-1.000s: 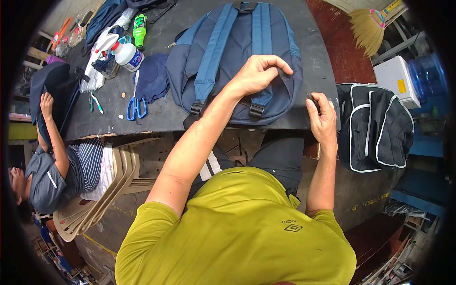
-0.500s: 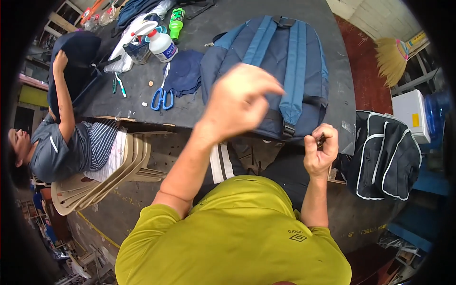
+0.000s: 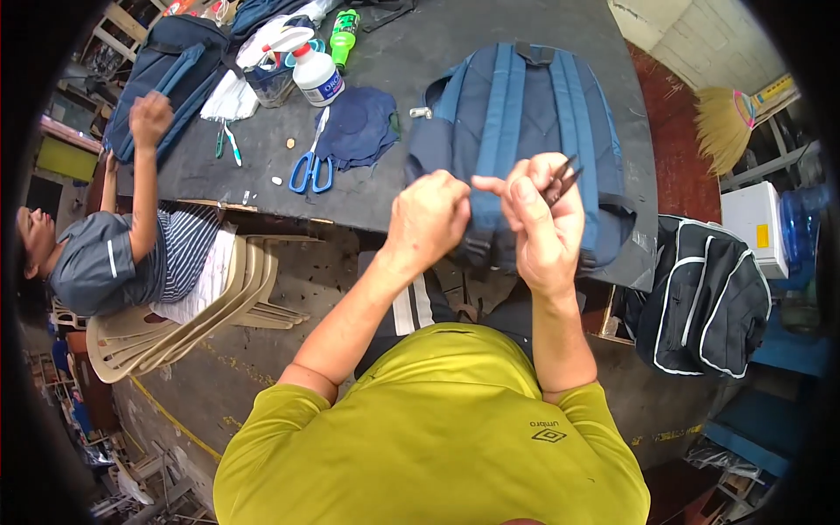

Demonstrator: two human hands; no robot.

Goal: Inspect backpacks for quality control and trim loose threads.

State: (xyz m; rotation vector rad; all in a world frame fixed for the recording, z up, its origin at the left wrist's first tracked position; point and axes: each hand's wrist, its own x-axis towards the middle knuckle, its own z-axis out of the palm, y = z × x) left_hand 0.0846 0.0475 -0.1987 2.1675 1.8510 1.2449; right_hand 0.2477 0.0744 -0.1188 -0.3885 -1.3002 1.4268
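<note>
Dark worktop (image 3: 420, 188) carries a blue backpack (image 3: 534, 131) at upper centre. Left hand (image 3: 429, 219) is a closed fist; right hand (image 3: 538, 223) grips what seems small snips (image 3: 560, 181), trimming step; next needs careful aiming.

— What's in the hands?
— The right hand (image 3: 541, 229) grips small dark snips (image 3: 560, 181); the left hand (image 3: 428, 219) is closed in a fist just beside it, both above a blue backpack (image 3: 534, 114).
— And the tabletop (image 3: 437, 52)?
— Blue-handled scissors (image 3: 310, 166), a white bottle (image 3: 317, 74).
</note>
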